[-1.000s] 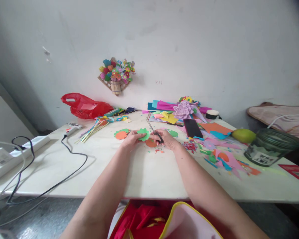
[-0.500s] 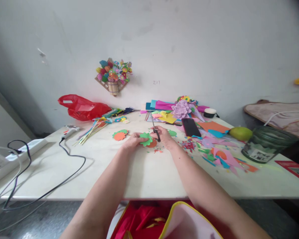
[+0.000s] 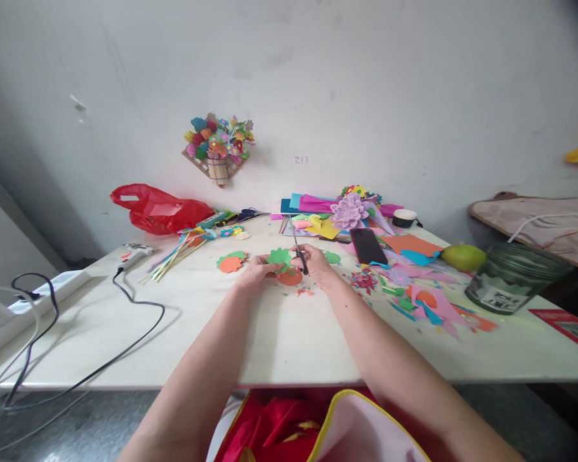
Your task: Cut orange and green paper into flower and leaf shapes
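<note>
My left hand [image 3: 256,272] is closed on a green scalloped cut-out [image 3: 279,257], pinching it at the left side. In my right hand [image 3: 318,263] is a pair of scissors [image 3: 303,260], its blades pointing up and away from me, just right of the green piece. An orange scalloped cut-out [image 3: 291,277] lies below the green one, between the hands. Small orange scraps [image 3: 305,292] are scattered just in front of it. Left of my left hand rest a second orange cut-out [image 3: 231,264] and green ones partly under it. Another green piece [image 3: 332,257] lies behind my right hand.
Coloured sheets [image 3: 313,204], a lilac flower [image 3: 349,211] and a phone [image 3: 368,246] lie behind and right. Foam scraps [image 3: 436,307], a green fruit [image 3: 464,257] and a glass jar [image 3: 508,276] are farther right. On the left are a red bag [image 3: 166,212] and a glue gun [image 3: 137,255].
The green cut-out has shifted slightly left and up and turned in my left hand, so more of the orange piece below shows. The scissors remain in my right hand.
</note>
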Available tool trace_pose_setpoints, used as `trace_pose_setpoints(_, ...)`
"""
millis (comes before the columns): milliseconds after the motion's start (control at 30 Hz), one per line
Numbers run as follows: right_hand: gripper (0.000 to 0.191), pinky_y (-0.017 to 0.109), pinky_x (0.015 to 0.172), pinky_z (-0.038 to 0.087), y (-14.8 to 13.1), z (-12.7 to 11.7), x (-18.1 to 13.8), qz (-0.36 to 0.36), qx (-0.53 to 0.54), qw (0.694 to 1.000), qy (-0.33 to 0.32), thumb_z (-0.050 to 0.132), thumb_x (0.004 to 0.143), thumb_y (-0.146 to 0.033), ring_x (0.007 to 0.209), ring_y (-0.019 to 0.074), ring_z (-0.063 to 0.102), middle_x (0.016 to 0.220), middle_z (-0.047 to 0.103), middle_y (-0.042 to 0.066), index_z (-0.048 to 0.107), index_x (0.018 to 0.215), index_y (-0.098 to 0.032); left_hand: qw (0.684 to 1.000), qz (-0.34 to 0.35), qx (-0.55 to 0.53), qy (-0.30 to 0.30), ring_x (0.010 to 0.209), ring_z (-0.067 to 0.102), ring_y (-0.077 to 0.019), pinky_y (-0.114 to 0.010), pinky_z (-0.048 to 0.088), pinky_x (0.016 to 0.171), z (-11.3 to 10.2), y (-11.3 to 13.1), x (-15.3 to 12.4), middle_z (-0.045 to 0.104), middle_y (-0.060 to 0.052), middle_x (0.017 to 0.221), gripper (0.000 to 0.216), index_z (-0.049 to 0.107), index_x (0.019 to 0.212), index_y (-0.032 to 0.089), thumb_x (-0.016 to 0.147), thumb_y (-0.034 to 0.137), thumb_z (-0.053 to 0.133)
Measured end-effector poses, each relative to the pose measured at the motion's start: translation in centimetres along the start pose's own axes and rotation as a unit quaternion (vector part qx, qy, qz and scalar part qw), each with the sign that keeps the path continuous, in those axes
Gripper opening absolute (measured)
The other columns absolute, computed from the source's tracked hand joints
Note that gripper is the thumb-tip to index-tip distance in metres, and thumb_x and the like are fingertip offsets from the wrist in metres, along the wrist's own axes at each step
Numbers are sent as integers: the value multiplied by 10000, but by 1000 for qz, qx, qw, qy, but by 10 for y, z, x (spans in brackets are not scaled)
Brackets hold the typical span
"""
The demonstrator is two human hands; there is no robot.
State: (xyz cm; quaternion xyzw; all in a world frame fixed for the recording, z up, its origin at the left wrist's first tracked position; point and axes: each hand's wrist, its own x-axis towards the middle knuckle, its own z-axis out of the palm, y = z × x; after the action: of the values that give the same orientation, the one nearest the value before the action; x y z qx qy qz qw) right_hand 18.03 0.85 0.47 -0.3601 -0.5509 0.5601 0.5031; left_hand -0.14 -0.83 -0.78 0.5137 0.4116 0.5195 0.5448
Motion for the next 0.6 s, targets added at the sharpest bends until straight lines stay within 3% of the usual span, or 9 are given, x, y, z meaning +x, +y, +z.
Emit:
trace_pose_setpoints(233,390,211,482,370,4,1,2,15,-10,1000,1,786,557,-175,475,99,513,590,597,-69,640,917,-188,1000,7,-3,10,555,588,-134,-280,509,609,-1,0,2,722,-36,667,364,760,679,153,444,348,960)
trace_pose_setpoints(433,365,208,485,379,4,5,-1,35,-21,999,-29,787,559,-130,484,109,540,558,610,-65,627,882,-190,1000,19,-14,17,627,656,-169,-295,529,653,-1,-1,2,739,-48,702,404,767,726,151,456,370,974)
trace_pose_setpoints(600,351,189,419,300,4,6,-3,50,-31,997,-51,811,581,-169,482,116,552,575,625,-53,629,879,-197,999,27,-22,25,616,655,-169,-304,541,666,-2,-1,3,738,-47,681,367,746,664,167,472,384,971)
